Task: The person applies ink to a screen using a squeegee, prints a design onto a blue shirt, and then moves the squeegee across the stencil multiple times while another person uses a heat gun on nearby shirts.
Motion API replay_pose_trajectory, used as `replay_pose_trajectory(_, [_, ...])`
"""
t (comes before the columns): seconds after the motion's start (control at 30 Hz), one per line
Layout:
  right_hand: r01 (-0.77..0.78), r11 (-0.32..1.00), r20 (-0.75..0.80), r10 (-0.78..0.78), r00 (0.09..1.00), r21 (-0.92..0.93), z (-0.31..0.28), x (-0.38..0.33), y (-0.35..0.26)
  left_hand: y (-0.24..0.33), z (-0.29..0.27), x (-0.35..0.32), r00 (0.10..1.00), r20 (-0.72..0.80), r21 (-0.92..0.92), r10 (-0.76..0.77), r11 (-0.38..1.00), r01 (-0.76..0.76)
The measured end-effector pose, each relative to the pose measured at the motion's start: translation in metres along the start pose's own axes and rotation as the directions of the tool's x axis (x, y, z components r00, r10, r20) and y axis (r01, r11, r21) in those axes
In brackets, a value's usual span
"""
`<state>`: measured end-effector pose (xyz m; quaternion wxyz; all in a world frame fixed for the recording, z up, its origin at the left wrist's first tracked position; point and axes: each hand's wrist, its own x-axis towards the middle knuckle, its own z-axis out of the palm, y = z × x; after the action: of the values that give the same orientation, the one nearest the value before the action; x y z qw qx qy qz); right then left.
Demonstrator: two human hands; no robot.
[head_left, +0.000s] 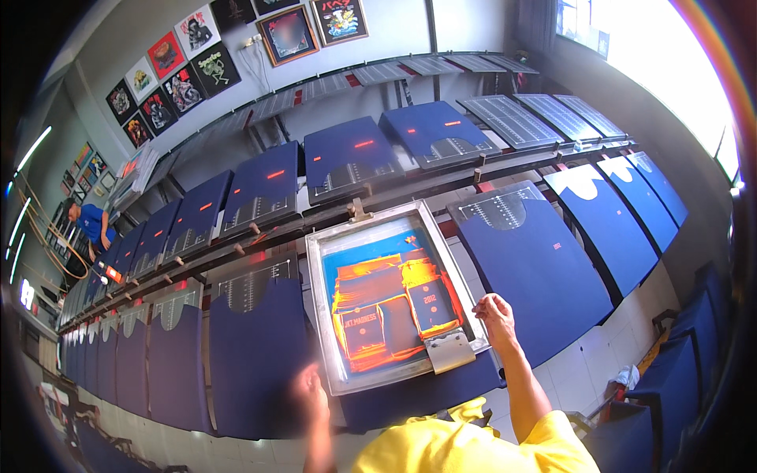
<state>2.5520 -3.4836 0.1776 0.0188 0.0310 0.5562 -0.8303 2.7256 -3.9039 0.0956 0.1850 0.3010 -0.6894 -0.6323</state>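
A screen-printing frame [318,331] with metal edges lies over a dark blue shirt panel on a board in front of me. Orange ink [367,272] is smeared across its blue mesh. A metal squeegee [451,351] rests at the near right corner, partly over the rim. My right hand [494,309] is beside the right rim, its fingers curled and pinched together; whatever may be in them is hidden. Beside the lower left rim, my left hand [311,384] is smeared by motion, so its fingers do not show clearly.
More dark blue panels lie on boards to the left [256,359] and right [532,264]. A far row of panels [347,154] carries small orange prints. A metal clamp [359,210] sits at the frame's far edge. Another person [93,223] in blue stands far left.
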Motion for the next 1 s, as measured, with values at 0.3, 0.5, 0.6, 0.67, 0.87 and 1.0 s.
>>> replay_pose_trajectory(0.3, [-0.064, 0.995, -0.027, 0.066, 0.997, 0.078, 0.003, 0.023, 0.002, -0.004, 0.010, 0.015, 0.996, 0.030, -0.091, -0.079, 0.992, 0.081])
replay_pose_trajectory(0.5, [-0.017, 0.945, -0.041, 0.004, 0.999, -0.326, 0.016, 0.071, -0.003, -0.009, 0.006, 0.015, 0.995, 0.034, -0.049, -0.093, 0.994, 0.094])
replay_pose_trajectory(0.6, [0.144, 0.754, 0.101, -0.103, 0.990, -0.640, 0.020, 0.124, 0.006, -0.018, 0.006, 0.013, 0.995, 0.023, -0.038, -0.093, 0.995, 0.094])
replay_pose_trajectory(0.67, [0.310, 0.476, 0.238, -0.207, 0.949, -0.823, 0.017, 0.166, 0.019, -0.009, 0.014, 0.012, 0.990, 0.029, 0.000, -0.138, 0.990, 0.138])
replay_pose_trajectory(0.87, [0.389, -0.205, 0.404, -0.036, 0.914, -0.898, 0.049, 0.232, 0.025, -0.005, 0.021, 0.001, 0.985, -0.013, 0.156, -0.173, 0.972, 0.173])
replay_pose_trajectory(1.0, [0.410, -0.433, 0.427, 0.063, 0.902, -0.803, 0.056, 0.239, 0.036, -0.010, 0.033, -0.008, 0.986, -0.087, 0.127, -0.143, 0.980, 0.154])
